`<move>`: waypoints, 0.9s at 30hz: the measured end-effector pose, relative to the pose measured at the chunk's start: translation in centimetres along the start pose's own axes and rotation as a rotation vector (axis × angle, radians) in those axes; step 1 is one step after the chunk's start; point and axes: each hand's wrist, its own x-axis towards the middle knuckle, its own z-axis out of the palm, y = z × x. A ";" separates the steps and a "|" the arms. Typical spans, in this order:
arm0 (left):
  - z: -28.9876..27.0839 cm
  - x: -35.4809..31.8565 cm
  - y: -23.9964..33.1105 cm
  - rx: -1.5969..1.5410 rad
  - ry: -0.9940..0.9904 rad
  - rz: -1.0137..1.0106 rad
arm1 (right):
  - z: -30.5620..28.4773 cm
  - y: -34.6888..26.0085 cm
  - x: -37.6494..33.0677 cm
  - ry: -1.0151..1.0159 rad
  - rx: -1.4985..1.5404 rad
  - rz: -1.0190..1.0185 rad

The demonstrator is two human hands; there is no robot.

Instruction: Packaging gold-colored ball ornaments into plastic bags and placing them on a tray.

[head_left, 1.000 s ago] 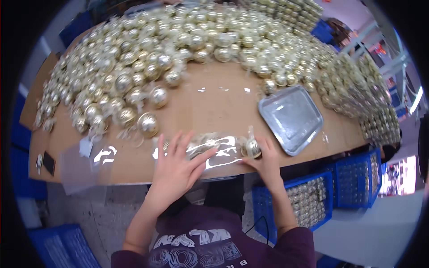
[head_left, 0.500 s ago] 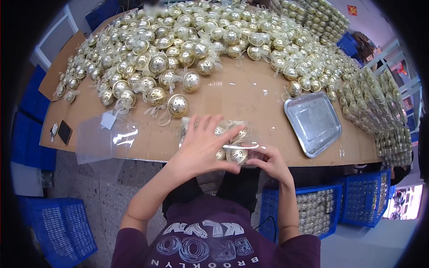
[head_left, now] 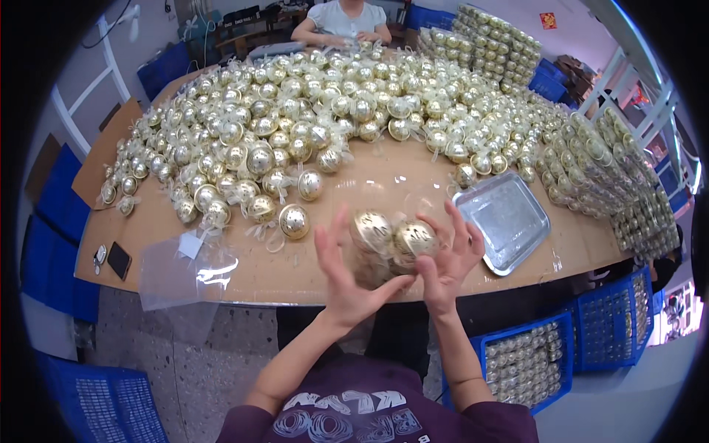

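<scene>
Holding a clear bag of gold balls [head_left: 388,240], both hands [head_left: 395,277] hover above the brown table [head_left: 384,181].

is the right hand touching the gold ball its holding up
Touching. The head view shows the right hand with its fingers curled around the right-hand gold ball, no gap showing between them.

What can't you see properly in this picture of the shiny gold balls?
- Head view: how many gold balls sit between the left hand and right hand; fingers hide the lower ones.
- Clear wrap around them: too see-through to trace.
- Person across the table: cut off by the top edge.
- Blue crate contents: too small.
</scene>
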 end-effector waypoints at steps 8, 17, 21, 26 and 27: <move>0.2 6.6 -2.4 -0.627 0.006 0.033 | -0.3 0.3 2.7 0.079 0.172 0.077; -0.6 6.5 -1.8 -0.924 -0.117 -0.237 | 0.0 -3.7 3.2 0.117 0.103 0.286; -1.1 6.8 -2.3 -0.968 -0.205 -0.243 | -1.6 -5.5 5.5 -0.330 -0.391 0.251; -0.9 6.5 -3.1 -1.095 -0.212 -0.209 | -0.7 -6.3 5.5 -0.178 -0.040 0.472; -0.9 6.4 -3.2 -1.092 -0.209 -0.210 | -0.8 -6.7 6.1 -0.271 -0.168 0.431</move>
